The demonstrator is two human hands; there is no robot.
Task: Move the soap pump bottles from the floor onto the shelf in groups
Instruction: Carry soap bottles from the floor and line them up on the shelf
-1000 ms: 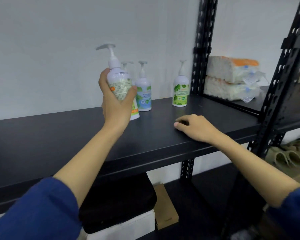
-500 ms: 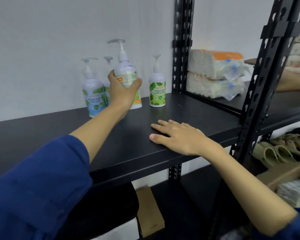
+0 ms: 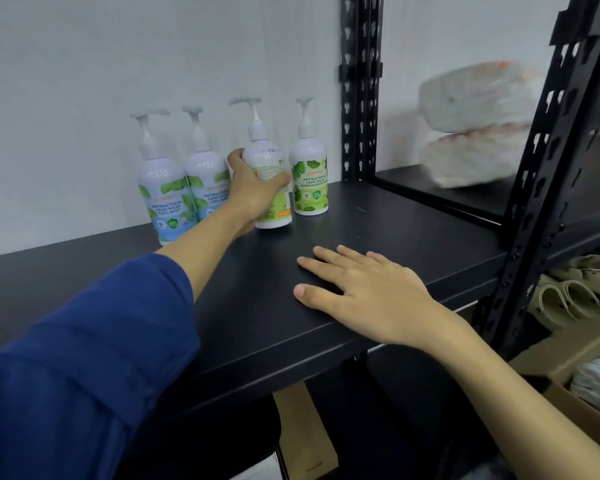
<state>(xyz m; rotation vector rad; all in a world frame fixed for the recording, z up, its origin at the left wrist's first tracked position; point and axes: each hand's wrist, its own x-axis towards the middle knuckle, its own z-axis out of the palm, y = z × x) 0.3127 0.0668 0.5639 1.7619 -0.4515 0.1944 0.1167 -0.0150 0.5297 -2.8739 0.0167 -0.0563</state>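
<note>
While gripped by left hand (image 3: 253,192), soap bottle (image 3: 269,181) on shelf (image 3: 413,237) between neighbours.
Fingers curled round it, label half hidden; right hand (image 3: 368,292) flat, holding nothing; packs (image 3: 471,126) blurred.

blue-label bottle (image 3: 163,199): ANTIBACTERIAL HAND WASH COOL MINT | green-label bottle (image 3: 310,181): ANTIBACTERIAL HAND WASH MAXIMUM

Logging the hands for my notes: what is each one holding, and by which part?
The left hand grips the green-label pump bottle around its body. The right hand holds nothing.
</note>
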